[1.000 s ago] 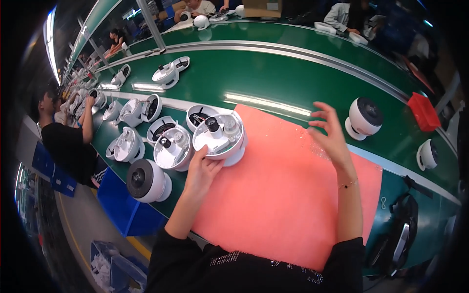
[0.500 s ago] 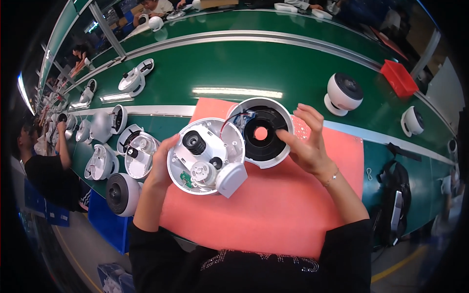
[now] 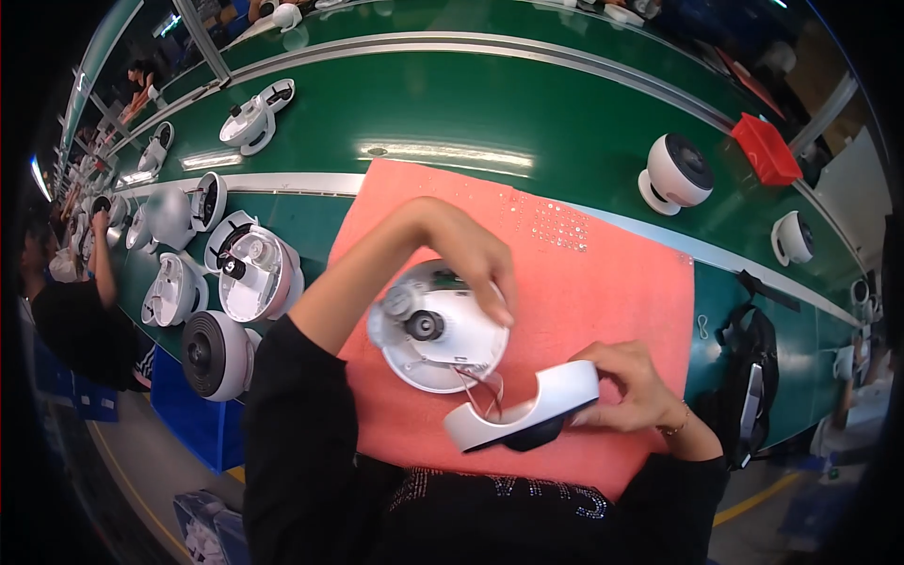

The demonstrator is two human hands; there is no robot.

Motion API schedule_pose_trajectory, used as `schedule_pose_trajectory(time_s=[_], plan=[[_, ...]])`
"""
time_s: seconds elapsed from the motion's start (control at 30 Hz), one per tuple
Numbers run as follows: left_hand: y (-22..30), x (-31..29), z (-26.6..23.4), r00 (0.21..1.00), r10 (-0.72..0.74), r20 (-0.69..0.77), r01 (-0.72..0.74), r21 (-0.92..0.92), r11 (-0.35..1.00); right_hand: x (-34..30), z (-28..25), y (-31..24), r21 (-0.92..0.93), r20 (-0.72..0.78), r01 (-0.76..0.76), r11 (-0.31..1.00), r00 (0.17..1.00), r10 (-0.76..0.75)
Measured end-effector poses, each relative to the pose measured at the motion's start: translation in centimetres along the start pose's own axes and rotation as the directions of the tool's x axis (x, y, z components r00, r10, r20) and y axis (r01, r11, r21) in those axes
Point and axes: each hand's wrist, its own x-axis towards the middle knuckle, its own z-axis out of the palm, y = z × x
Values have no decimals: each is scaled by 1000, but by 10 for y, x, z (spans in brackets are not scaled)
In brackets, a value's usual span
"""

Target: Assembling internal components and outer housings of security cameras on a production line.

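Note:
A round white camera housing (image 3: 461, 354), its inside facing up, lies tilted over the pink mat (image 3: 612, 297). A black lens (image 3: 426, 326) and white inner parts show in it. My left hand (image 3: 476, 259) reaches over from the far side, its fingers bent down onto the housing's right part. Thin wires (image 3: 490, 391) run from the housing to a white shell (image 3: 570, 384) with a dark underside. My right hand (image 3: 631, 384) grips the shell's right end and keeps it on edge, nearer to me. The fingertips behind the shell are partly hidden.
Small screws (image 3: 560, 226) lie in rows on the mat's far part. Several opened white housings (image 3: 256, 268) and a black-faced unit (image 3: 215, 356) stand at left. Right are a whole white camera (image 3: 678, 174), a red bin (image 3: 767, 149) and a black bag (image 3: 758, 363). A co-worker (image 3: 80, 311) sits left.
The housing has been turned round and my left hand has shifted from its left rim to its far right side. The shell has moved nearer and tipped on edge, now in my right hand.

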Motion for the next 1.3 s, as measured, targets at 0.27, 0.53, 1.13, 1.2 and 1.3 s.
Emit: schedule_pose_trajectory(time_s=[0.27, 0.53, 1.13, 1.2, 1.3], plan=[[65, -23, 74, 181, 177, -968, -74, 166, 983, -8, 17, -8, 271, -150, -96, 958, 979, 141], [41, -16, 200, 161, 64, -985, -75, 52, 996, -10, 22, -11, -110, -108, 65, 992, 991, -77], [13, 24, 184, -181, 8, -984, 118, -14, 993, 15, 12, 26, 958, 83, -211, 195, 852, 517], [11, 25, 184, -173, 48, -984, 140, 24, 990, 15, 10, 23, 887, -2, -225, 404, 872, 490], [10, 21, 183, -139, 142, -980, 257, 103, 961, 8, -3, 19, 539, 14, -189, 821, 976, 215]])
